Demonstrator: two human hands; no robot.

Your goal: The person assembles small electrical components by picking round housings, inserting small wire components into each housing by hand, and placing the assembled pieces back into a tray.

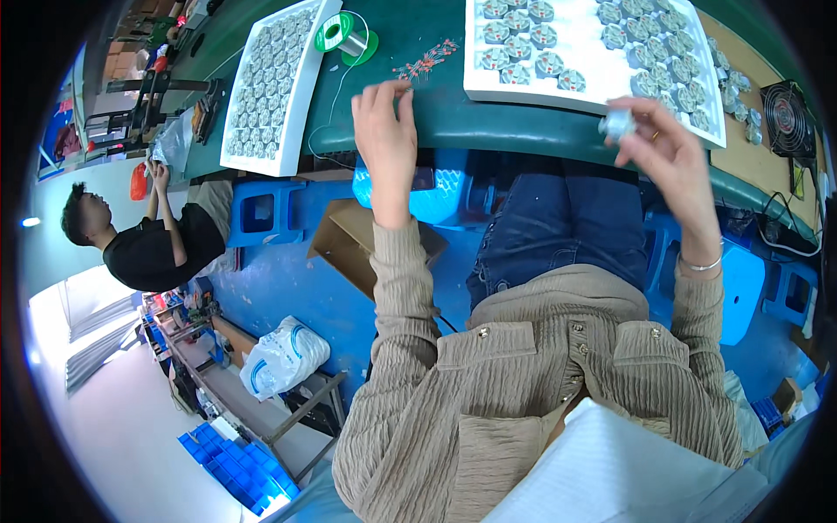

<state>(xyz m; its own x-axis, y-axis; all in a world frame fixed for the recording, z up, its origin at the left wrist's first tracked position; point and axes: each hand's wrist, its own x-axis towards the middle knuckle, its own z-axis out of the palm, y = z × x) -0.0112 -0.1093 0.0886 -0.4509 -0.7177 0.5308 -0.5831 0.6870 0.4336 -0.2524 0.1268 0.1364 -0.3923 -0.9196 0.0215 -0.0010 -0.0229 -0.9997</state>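
Note:
My right hand holds a small round silver-grey part between thumb and fingers, just in front of the right white foam tray. Similar round parts sit on that tray in groups. My left hand is raised at the near edge of the green table, its thumb and forefinger brought together; whatever is between them is too small to make out. Just beyond its fingertips lies a loose heap of small red components with thin wire leads.
A spool of solder wire stands beside the left foam tray, which is filled with round parts. At the right are loose parts and a black fan. A cardboard box is below; another person sits at left.

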